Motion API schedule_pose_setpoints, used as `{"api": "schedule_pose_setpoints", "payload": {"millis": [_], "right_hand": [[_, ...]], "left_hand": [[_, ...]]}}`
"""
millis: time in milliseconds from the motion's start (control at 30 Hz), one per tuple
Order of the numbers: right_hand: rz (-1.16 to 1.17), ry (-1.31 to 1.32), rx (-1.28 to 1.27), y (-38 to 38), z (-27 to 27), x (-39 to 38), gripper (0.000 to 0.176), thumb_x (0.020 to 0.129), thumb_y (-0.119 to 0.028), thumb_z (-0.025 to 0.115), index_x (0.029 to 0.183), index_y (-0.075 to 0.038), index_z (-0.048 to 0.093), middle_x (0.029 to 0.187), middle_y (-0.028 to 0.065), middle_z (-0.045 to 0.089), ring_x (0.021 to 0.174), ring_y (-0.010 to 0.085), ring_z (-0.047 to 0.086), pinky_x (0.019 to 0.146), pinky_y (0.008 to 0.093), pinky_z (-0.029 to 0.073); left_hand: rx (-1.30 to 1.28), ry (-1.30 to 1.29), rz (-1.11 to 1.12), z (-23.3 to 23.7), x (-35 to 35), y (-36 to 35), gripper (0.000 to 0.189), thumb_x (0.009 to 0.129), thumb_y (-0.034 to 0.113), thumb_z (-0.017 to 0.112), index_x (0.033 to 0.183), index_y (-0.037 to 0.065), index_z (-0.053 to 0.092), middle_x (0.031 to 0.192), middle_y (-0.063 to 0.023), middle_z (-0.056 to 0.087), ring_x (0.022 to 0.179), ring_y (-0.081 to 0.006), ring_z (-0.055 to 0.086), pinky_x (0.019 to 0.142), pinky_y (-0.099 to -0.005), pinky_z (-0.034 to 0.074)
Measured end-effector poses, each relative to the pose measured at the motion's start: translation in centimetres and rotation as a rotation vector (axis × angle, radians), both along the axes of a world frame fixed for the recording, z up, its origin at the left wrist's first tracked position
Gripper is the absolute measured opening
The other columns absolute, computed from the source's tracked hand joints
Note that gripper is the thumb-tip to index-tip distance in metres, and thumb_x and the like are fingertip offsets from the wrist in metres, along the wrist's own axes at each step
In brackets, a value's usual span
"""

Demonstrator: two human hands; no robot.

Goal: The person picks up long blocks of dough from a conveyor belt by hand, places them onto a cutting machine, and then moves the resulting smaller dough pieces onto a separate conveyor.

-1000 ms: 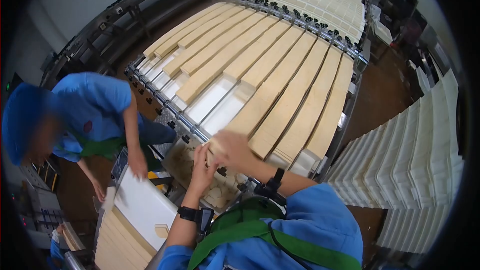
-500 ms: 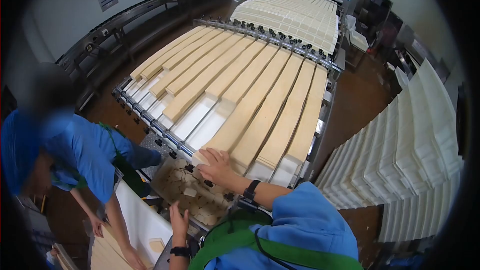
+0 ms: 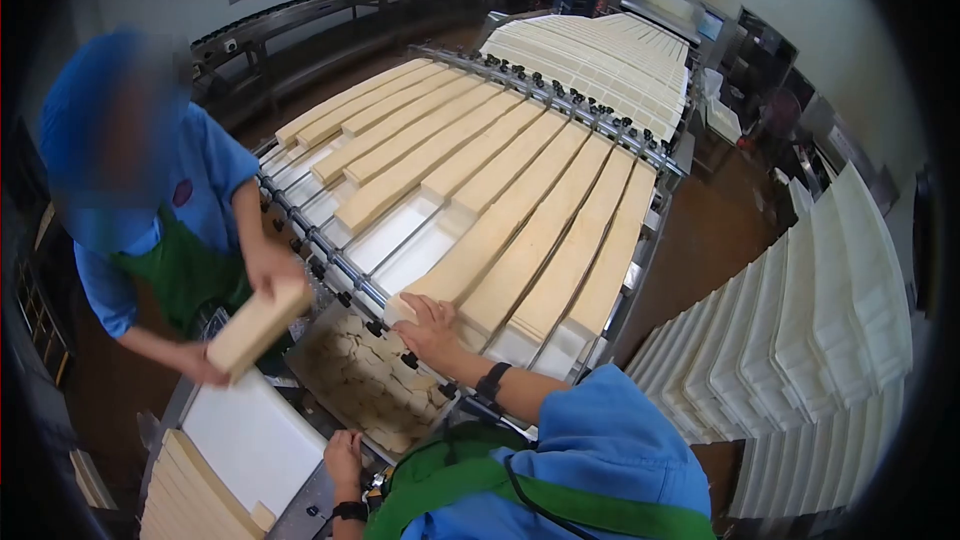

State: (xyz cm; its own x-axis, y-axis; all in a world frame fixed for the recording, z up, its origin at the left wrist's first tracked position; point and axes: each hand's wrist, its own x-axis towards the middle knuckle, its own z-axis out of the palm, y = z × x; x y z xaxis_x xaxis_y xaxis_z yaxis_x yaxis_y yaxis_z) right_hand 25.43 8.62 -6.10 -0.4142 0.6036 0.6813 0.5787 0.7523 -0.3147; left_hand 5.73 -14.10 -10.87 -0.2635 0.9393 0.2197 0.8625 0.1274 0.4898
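My right hand (image 3: 426, 331) is closed around the near end of a long row of thin tan wafer-like slices (image 3: 489, 249), pressed together in a lane of the slatted conveyor (image 3: 401, 233). Low in the view, my left hand (image 3: 343, 457) has its fingers curled beside the bin of broken pieces (image 3: 372, 372); whatever they hold, if anything, is hidden. Other rows of the same slices lie side by side on the conveyor, their near ends at uneven distances from its front bar (image 3: 330, 258).
At left a co-worker lifts a block of slices (image 3: 258, 328) in both hands over a white surface (image 3: 250, 437). More slices (image 3: 190, 488) lie at the bottom left. Tall stacks of white trays (image 3: 770, 340) stand on the right. Behind, a white-moulded conveyor (image 3: 590, 60) runs back.
The co-worker has straightened up and raised a block of slices. My left hand has moved down slightly and its fingers have curled. My right hand stays on the row's end. The view has shifted slightly.
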Motion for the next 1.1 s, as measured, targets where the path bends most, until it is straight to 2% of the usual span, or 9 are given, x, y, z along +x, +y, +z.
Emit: {"api": "schedule_pose_setpoints", "payload": {"millis": [233,433,733,1100], "right_hand": [[0.022,0.001,-0.062,0.0,0.1,0.2,0.018,0.073,-0.015,0.068,0.090,-0.019,0.062,0.133,0.0087,0.043,0.121,0.0257,0.038,0.096,0.0462,0.022],[0.022,0.014,-0.072,0.1,-0.2,0.1,0.015,0.075,-0.013,0.065,0.089,-0.018,0.063,0.131,0.0093,0.044,0.121,0.0263,0.038,0.096,0.0469,0.023],[-0.005,0.031,-0.073,0.3,-0.8,-0.2,0.012,0.075,-0.011,0.064,0.085,-0.018,0.064,0.128,0.0100,0.046,0.119,0.0282,0.039,0.095,0.0473,0.024],[-0.025,0.016,-0.077,0.3,-0.5,-0.1,0.011,0.076,-0.012,0.062,0.086,-0.018,0.065,0.129,0.0098,0.044,0.120,0.0270,0.037,0.096,0.0443,0.022]], "left_hand": [[-0.003,0.025,0.070,-0.7,0.0,0.4,0.007,0.081,0.011,0.060,0.085,0.006,0.062,0.080,-0.0126,0.061,0.076,-0.0326,0.060,0.067,-0.0416,0.049],[-0.016,-0.013,0.067,-0.1,0.0,0.2,0.013,0.079,0.005,0.057,0.091,0.007,0.061,0.086,-0.0125,0.061,0.077,-0.0335,0.060,0.067,-0.0418,0.049],[-0.059,-0.019,0.066,-0.2,-0.2,0.0,0.016,0.074,0.005,0.058,0.089,0.009,0.063,0.085,-0.0111,0.060,0.075,-0.0324,0.060,0.067,-0.0413,0.049],[-0.034,0.003,0.068,-0.3,0.0,0.1,0.013,0.075,0.007,0.059,0.087,0.009,0.064,0.082,-0.0110,0.063,0.074,-0.0315,0.061,0.066,-0.0408,0.050]]}}
